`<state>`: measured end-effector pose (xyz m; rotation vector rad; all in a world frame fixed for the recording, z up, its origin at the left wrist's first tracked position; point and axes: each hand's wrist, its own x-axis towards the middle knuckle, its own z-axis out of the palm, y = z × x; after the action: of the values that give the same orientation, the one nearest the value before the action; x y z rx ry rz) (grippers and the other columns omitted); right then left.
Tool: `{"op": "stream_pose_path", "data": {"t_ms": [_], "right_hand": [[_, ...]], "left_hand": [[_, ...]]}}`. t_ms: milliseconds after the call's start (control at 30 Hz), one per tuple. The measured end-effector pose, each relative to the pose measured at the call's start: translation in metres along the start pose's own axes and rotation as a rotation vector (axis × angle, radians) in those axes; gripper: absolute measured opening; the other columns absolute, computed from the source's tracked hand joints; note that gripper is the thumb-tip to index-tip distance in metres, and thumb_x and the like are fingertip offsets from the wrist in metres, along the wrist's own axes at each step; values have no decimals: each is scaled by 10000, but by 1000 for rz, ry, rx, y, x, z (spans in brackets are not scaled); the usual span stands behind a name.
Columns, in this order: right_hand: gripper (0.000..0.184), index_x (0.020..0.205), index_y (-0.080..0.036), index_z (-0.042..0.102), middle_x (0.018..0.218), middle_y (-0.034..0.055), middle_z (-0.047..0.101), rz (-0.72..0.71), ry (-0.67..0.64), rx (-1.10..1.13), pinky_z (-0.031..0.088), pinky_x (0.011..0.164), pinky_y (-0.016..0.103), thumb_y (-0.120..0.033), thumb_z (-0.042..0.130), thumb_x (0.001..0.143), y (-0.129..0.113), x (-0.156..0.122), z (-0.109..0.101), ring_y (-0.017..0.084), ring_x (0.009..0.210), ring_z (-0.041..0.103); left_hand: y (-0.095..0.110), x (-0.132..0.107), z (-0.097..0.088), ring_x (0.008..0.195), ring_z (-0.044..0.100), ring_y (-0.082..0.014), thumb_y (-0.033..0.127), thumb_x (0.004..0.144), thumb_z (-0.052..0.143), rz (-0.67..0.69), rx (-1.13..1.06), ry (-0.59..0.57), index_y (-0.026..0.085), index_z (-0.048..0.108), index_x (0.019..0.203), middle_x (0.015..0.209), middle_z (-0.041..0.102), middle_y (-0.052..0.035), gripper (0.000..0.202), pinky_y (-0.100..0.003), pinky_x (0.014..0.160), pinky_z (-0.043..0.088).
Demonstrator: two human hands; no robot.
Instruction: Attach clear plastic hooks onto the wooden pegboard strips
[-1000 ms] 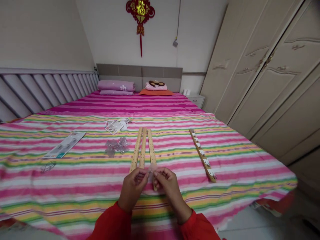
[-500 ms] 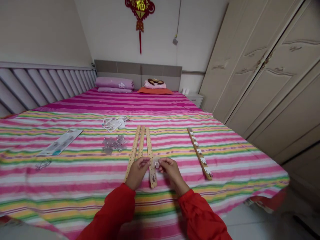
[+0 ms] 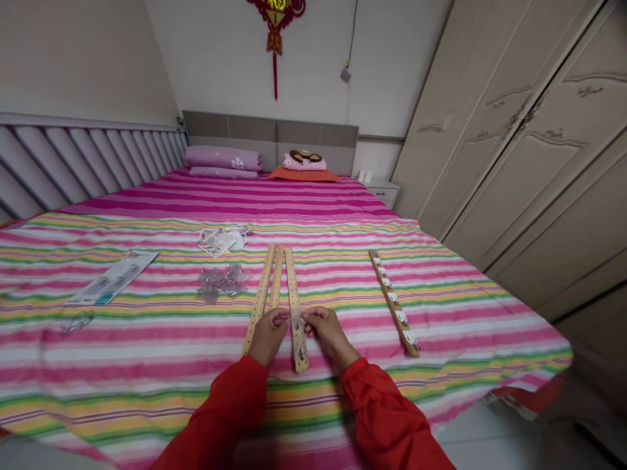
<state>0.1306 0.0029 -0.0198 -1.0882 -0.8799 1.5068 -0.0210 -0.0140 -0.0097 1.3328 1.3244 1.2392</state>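
Note:
A perforated wooden strip [image 3: 291,281] lies lengthwise before me on the bed. Over its near part, my right hand [image 3: 327,331] pinches a small clear adhesive hook [image 3: 298,321] from the right. My left hand [image 3: 269,333] is closed at the strip's left edge; what its fingertips hold, if anything, is too small to make out. Nearer me, another clear hook [image 3: 300,352] sits on the same strip. Two more perforated strips, a middle one [image 3: 277,274] and a left one [image 3: 259,303], lie alongside, partly behind my left hand.
To the right lies a wooden strip [image 3: 392,297] bearing several white hooks. A pile of clear hooks [image 3: 223,282] and some packets [image 3: 225,240] lie left of the strips. Farther left are a long hook package [image 3: 112,279] and a small clear bundle [image 3: 77,322]. Striped cloth [image 3: 196,378] covers the bed.
My right hand has moved left, bringing the clear hook from beside the strip to over it. My left hand has shifted slightly left, still closed at the strip's edge.

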Motion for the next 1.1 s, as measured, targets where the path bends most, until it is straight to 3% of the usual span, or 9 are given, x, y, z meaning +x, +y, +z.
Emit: {"op": "stream_pose_path", "data": {"t_ms": [200, 500, 867, 1100], "right_hand": [[155, 598, -137, 637, 379, -38, 555, -7, 12, -38, 308, 346, 178, -268, 707, 554, 0, 0, 1, 72, 338, 450], [186, 593, -135, 636, 376, -38, 546, -3, 18, -72, 304, 342, 180, -294, 725, 557, 3, 5, 0, 76, 333, 447], [151, 561, -147, 619, 367, -38, 544, 8, 18, -73, 312, 325, 170, -264, 715, 549, 3, 6, 1, 68, 318, 448], [171, 537, -160, 588, 346, -42, 533, 13, 27, -88, 300, 304, 167, -282, 709, 540, 7, 8, 1, 70, 295, 439]], "left_hand": [[-8, 1, 3, 778, 664, -184, 278, 673, 618, 49, 58, -22, 130, 678, 881, 851, 707, -84, 262, -335, 755, 529], [-7, -3, 6, 723, 591, -161, 190, 747, 551, 248, 418, 4, 156, 699, 967, 786, 619, -48, 267, -323, 727, 499], [-5, -8, 10, 758, 571, -171, 145, 774, 519, 281, 563, -30, 192, 698, 1017, 793, 591, -41, 306, -314, 749, 479], [2, -8, 12, 820, 570, -169, 159, 825, 479, 220, 708, -76, 193, 695, 980, 848, 562, -47, 268, -295, 777, 452]]}}
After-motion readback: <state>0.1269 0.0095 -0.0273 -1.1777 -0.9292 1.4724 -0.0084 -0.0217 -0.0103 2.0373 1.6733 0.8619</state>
